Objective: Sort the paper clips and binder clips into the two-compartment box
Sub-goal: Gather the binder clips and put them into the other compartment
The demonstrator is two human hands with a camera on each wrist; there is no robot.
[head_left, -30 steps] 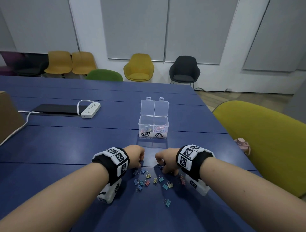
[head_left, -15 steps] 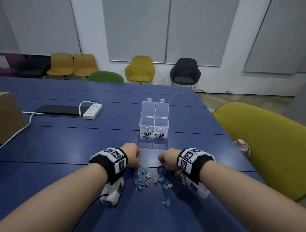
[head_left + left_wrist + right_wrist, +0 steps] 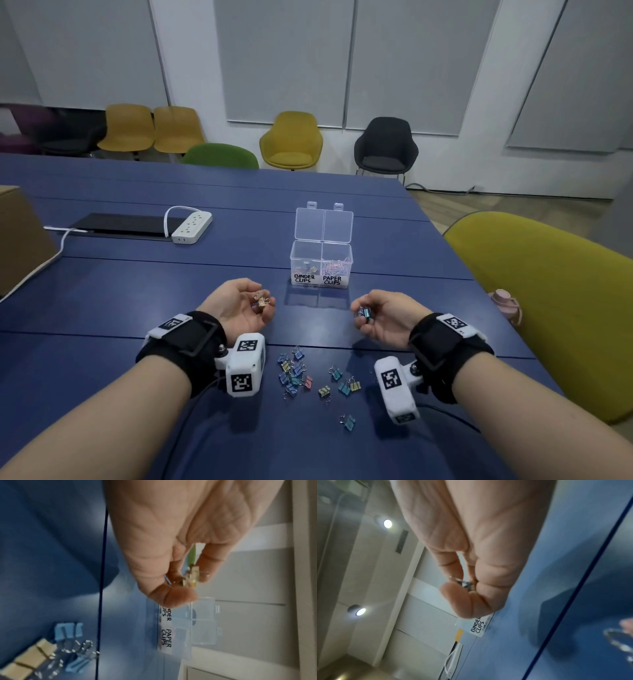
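Left hand (image 3: 239, 306), palm up above the table (image 3: 102, 294), has fingers curled round yellowish binder clips (image 3: 262, 298). Ahead between my hands stands the open two-compartment box (image 3: 321, 263). Loose binder clips (image 3: 301, 375) lie scattered near my wrists. Right hand (image 3: 385, 320) pinches bluish clips (image 3: 363, 313).

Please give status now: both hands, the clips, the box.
Left hand holds beige binder clips; right hand holds blue binder clips. Clear two-compartment plastic box open, unobstructed. Loose coloured binder clips remain on table.
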